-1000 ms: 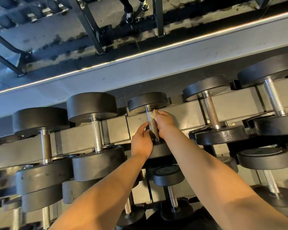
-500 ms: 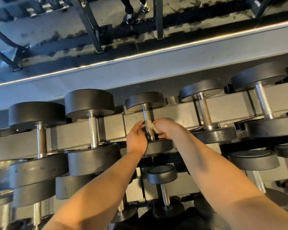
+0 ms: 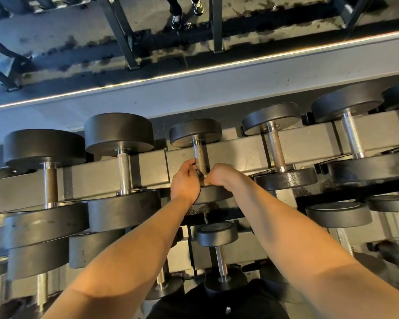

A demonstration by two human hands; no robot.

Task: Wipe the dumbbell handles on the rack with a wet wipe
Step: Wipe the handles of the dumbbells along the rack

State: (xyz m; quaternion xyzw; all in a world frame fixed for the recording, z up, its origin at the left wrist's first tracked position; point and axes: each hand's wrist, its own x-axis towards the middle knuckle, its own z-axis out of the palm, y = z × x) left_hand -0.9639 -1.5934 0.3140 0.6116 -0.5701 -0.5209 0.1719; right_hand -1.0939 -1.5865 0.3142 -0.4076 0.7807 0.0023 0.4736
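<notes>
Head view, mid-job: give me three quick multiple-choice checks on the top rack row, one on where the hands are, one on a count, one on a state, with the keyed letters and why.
1. Where are both hands?
A. At the near, lower end of the middle dumbbell's handle
B. On the far-left dumbbell's head
C. On the lower shelf

2. How many bare dumbbell handles on the top row show in full, clear of the hands?
A. One
B. Four
C. Seven

3. How is the middle dumbbell?
A. Lifted off the rack
B. Seated in the rack
C. Lying on the floor

Answers: 1 A, the left hand and right hand meet at the base of the middle handle. 2 B, two handles stand left of the hands and two right. 3 B, its heads sit either side of the rack rail.
</notes>
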